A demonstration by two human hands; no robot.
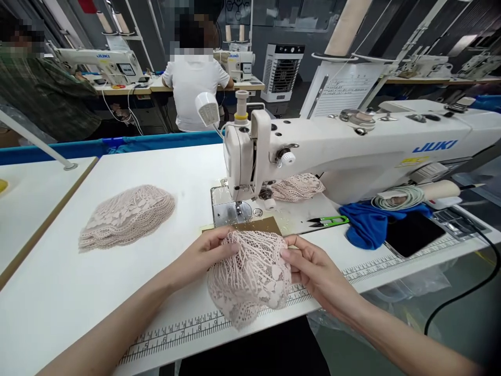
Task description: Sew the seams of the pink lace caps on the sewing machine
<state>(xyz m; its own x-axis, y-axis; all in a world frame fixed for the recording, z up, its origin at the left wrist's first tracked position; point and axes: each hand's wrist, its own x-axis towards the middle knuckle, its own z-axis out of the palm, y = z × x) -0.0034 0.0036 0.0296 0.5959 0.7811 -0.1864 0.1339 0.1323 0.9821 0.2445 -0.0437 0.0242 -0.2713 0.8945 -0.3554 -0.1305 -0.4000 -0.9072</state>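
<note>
A pale pink lace piece (250, 277) is stretched between my two hands in front of the sewing machine (313, 146). My left hand (217, 249) pinches its upper left edge, thumb on top. At the upper right edge, my right hand (307, 261) grips the lace between thumb and fingers. The lower part of the lace hangs over the ruler strip (176, 334) at the table's front. Just beyond the lace lie a brown board (260, 226) and the metal needle plate (225, 211). The needle area is not touching the lace.
Stacked lace pieces (127, 216) lie on the left, with more lace (299, 187) behind the needle. Green thread snips (329, 222), a blue cloth (366, 224) and a black phone (415, 233) sit to the right. Two people work at machines beyond.
</note>
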